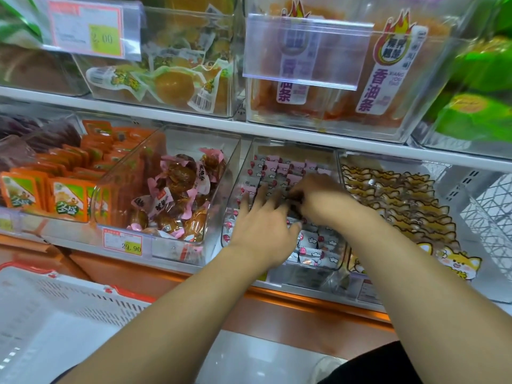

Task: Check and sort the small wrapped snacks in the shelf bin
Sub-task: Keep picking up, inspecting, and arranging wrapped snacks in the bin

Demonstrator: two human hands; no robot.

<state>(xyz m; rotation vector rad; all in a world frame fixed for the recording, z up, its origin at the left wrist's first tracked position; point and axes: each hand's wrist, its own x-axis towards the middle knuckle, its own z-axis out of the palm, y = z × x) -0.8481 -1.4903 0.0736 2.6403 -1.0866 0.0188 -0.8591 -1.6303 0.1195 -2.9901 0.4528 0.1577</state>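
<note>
A clear plastic shelf bin [339,261] in the middle of the lower shelf holds several small pink-and-white wrapped snacks [279,169] packed in rows. Both of my hands are inside it. My left hand [263,231] lies flat on the snacks with its fingers spread, pressing on the rows. My right hand [322,198] is further back, its fingers curled down among the wrappers; whether it grips one is hidden. More of these snacks [318,245] show at the bin's front, below my wrists.
Left of the bin stands a clear bin of brown snacks in pink wrappers [177,195], then orange packets [63,184]. To the right are fox-shaped packets [399,200]. The upper shelf [194,117] overhangs closely. A white basket [50,314] sits at lower left.
</note>
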